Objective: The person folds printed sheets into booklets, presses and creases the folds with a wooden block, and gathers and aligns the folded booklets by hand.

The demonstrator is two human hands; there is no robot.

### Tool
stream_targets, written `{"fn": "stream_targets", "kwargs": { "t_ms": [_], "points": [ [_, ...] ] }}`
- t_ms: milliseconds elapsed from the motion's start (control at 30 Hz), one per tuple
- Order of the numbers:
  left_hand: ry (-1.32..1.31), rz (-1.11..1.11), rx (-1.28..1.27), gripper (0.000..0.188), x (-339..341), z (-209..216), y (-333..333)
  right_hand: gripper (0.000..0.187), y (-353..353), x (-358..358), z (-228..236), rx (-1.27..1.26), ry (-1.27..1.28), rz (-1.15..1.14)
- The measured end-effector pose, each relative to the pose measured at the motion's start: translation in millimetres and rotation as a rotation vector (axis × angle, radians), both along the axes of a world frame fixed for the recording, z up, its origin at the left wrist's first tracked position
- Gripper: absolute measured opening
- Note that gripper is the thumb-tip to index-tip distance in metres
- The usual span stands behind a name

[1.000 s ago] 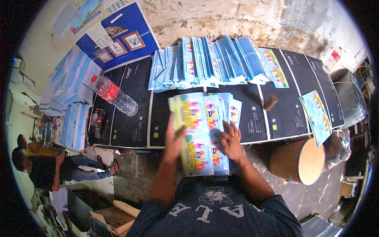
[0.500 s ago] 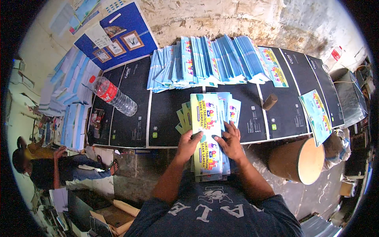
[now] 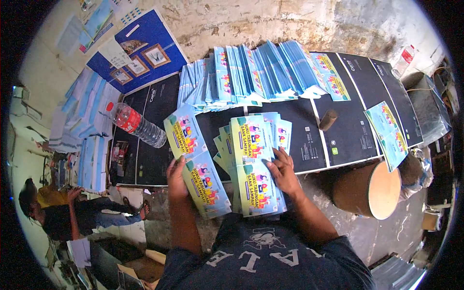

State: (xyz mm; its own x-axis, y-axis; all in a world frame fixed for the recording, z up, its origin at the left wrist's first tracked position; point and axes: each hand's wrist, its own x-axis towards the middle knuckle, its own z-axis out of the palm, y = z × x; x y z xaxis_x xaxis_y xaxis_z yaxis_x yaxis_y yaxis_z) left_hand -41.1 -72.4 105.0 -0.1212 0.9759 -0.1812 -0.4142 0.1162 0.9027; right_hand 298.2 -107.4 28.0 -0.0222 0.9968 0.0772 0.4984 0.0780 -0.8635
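A long printed cover sheet [image 3: 199,169], blue with yellow lettering and small cartoon figures, tilts to the left of the pile. My left hand [image 3: 177,180] pinches it along its left edge, the thumb on top. Beside it, a fanned stack of matching cover sheets [image 3: 256,186] overhangs the near table edge. My right hand [image 3: 285,173] grips this stack from the right, thumb lying on the top sheet and fingers at its side. Greenish sheet corners stick out of the stack's left side.
Several rows of blue booklets [image 3: 270,72] lean along the far side of the black-topped table [image 3: 290,113]. A plastic water bottle [image 3: 137,124] lies at left by paper piles [image 3: 92,111]. A brown cylinder [image 3: 328,120] and loose covers [image 3: 386,133] are at right. A round drum [image 3: 384,191] stands below; another person [image 3: 72,212] is at far left.
My left hand has moved left, carrying one cover sheet off the top of the stack. The right hand keeps its grip on the rest.
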Motion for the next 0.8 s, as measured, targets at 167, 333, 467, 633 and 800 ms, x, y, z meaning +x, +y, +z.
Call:
{"fn": "stream_targets", "kwargs": {
  "t_ms": [167, 333, 467, 633, 800],
  "points": [
    [0.125, -0.164, -0.028, 0.045, -2.1, -34.0, 6.6, 0.037, 1.4, -1.4, -6.8, -0.022, 0.058, -0.029],
    [0.358, -0.179, 0.128, 0.044, 81.5, -76.6, -6.0, 0.037, 2.5, -3.2, -8.4, -0.003, 0.005, -0.049],
    [0.209, -0.257, -0.028, 0.022, 70.0, -61.0, -5.3, 0.037, 3.3, -0.4, -3.7, 0.001, 0.008, -0.031],
    [0.264, -0.433, -0.153, 0.049, 111.2, -57.1, -10.6, 0.034, -0.2, -9.5, 9.0, -0.009, -0.163, -0.026],
    [0.198, -0.288, -0.113, 0.041, 117.1, -69.8, -15.1, 0.04, -3.5, -13.4, 17.5, 0.01, -0.126, -0.018]
  ]
}}
